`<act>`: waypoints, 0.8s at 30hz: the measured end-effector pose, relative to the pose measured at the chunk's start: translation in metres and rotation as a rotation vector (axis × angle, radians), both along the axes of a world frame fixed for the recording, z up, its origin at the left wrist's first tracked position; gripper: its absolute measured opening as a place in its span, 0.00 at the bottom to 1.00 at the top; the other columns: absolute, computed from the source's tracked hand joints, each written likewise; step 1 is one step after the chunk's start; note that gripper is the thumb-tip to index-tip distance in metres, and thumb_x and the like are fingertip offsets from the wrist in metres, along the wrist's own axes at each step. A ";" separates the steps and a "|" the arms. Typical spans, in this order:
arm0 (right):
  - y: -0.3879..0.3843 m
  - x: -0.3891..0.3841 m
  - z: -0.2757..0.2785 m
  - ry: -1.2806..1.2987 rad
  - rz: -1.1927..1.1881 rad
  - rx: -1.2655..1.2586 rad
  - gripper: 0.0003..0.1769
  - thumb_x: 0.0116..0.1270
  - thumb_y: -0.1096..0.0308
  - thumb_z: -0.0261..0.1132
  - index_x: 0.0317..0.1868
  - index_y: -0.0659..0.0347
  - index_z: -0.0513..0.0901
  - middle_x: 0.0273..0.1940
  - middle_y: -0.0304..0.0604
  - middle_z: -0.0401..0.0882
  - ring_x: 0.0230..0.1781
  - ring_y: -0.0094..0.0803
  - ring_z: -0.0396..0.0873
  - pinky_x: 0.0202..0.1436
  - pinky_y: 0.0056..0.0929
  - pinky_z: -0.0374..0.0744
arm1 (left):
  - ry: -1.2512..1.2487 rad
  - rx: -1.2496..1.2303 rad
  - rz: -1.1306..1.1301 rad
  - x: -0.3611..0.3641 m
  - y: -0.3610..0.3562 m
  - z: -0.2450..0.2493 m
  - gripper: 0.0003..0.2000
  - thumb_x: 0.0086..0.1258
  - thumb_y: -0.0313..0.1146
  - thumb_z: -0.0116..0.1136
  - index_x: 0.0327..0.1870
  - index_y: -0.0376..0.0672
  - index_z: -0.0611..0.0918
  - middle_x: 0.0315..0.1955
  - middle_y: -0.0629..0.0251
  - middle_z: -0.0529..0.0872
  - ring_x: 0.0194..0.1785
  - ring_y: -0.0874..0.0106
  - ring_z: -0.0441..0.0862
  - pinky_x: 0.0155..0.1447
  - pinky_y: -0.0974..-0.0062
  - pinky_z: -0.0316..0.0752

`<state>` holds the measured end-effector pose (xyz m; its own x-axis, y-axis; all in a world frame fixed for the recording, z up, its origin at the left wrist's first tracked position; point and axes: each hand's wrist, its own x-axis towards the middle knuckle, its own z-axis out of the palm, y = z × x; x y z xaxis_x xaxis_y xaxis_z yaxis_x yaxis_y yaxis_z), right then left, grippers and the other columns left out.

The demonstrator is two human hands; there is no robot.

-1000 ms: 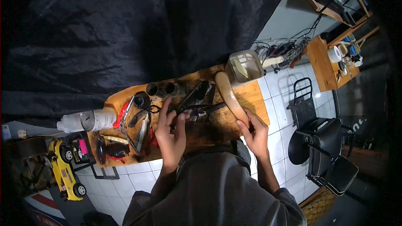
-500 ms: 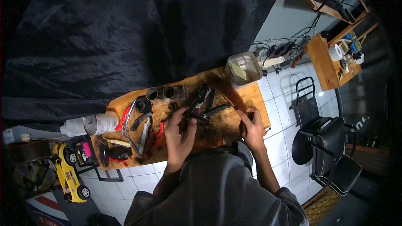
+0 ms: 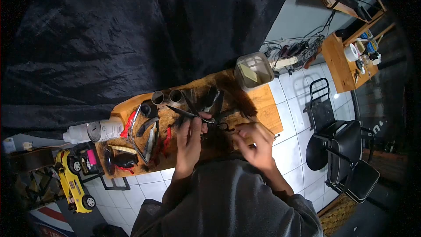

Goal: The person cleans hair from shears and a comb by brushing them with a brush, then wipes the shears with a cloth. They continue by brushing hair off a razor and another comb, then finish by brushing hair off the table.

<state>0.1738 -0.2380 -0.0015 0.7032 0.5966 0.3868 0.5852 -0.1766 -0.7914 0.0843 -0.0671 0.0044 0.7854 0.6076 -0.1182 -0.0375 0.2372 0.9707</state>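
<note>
My left hand is closed on a pair of dark scissors, with the blades apart and pointing up and to the left. The finger rings of the scissors lie toward my right hand, whose fingers are curled close to the rings. Whether those fingers hold anything is too small to tell. Beyond my hands, a brown brush rests on the wooden table, near dark tools and scattered dark hair.
A clear plastic tub stands at the table's back right. Two cups, a red-handled tool and white bottles are on the left. A black chair stands to the right.
The scissors now show with blades spread in my left hand. My right hand has let go of the brush and moved down and left, toward the scissors' rings.
</note>
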 end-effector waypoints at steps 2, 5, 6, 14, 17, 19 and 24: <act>0.014 -0.007 0.014 -0.079 0.093 0.019 0.18 0.56 0.73 0.72 0.48 0.63 0.82 0.41 0.48 0.78 0.39 0.40 0.77 0.41 0.32 0.77 | 0.030 -0.003 0.029 0.002 -0.006 0.000 0.10 0.79 0.31 0.46 0.47 0.37 0.81 0.28 0.75 0.72 0.33 0.84 0.64 0.38 0.85 0.61; 0.035 -0.009 0.023 -0.104 0.121 -0.025 0.23 0.54 0.73 0.74 0.51 0.64 0.79 0.48 0.52 0.77 0.46 0.44 0.79 0.47 0.36 0.78 | 0.064 0.089 0.000 0.001 -0.009 -0.002 0.10 0.78 0.30 0.47 0.50 0.37 0.81 0.32 0.74 0.76 0.34 0.85 0.67 0.41 0.85 0.64; 0.035 -0.010 0.019 -0.093 0.117 -0.067 0.25 0.55 0.71 0.73 0.54 0.63 0.78 0.50 0.53 0.75 0.47 0.47 0.77 0.49 0.38 0.77 | 0.063 0.074 0.002 0.001 -0.011 0.000 0.10 0.78 0.30 0.47 0.50 0.36 0.80 0.34 0.73 0.77 0.36 0.84 0.70 0.43 0.85 0.67; 0.043 -0.013 0.011 0.139 0.128 -0.104 0.38 0.55 0.69 0.71 0.67 0.60 0.67 0.59 0.59 0.69 0.55 0.59 0.72 0.57 0.46 0.74 | -0.067 -0.072 -0.010 -0.001 -0.017 -0.007 0.11 0.78 0.29 0.46 0.56 0.35 0.75 0.52 0.63 0.79 0.53 0.76 0.77 0.60 0.75 0.74; 0.045 -0.005 0.009 0.132 0.206 -0.008 0.39 0.55 0.69 0.71 0.67 0.61 0.65 0.59 0.59 0.69 0.56 0.59 0.72 0.57 0.46 0.74 | -0.005 -0.214 0.003 -0.003 -0.018 -0.009 0.12 0.78 0.27 0.46 0.57 0.35 0.74 0.55 0.63 0.78 0.53 0.76 0.77 0.61 0.75 0.73; 0.040 0.001 0.005 0.207 0.261 -0.032 0.38 0.54 0.70 0.70 0.66 0.62 0.67 0.57 0.59 0.70 0.55 0.58 0.72 0.57 0.45 0.74 | 0.062 -0.154 0.025 -0.003 -0.017 0.001 0.11 0.77 0.27 0.48 0.55 0.35 0.76 0.53 0.64 0.79 0.52 0.77 0.77 0.59 0.76 0.72; 0.041 -0.002 0.008 0.156 0.212 -0.127 0.34 0.54 0.72 0.69 0.62 0.62 0.70 0.51 0.58 0.72 0.51 0.57 0.74 0.54 0.45 0.75 | 0.055 0.017 -0.004 -0.005 -0.008 -0.012 0.09 0.73 0.25 0.55 0.51 0.35 0.80 0.46 0.68 0.82 0.49 0.84 0.75 0.54 0.83 0.71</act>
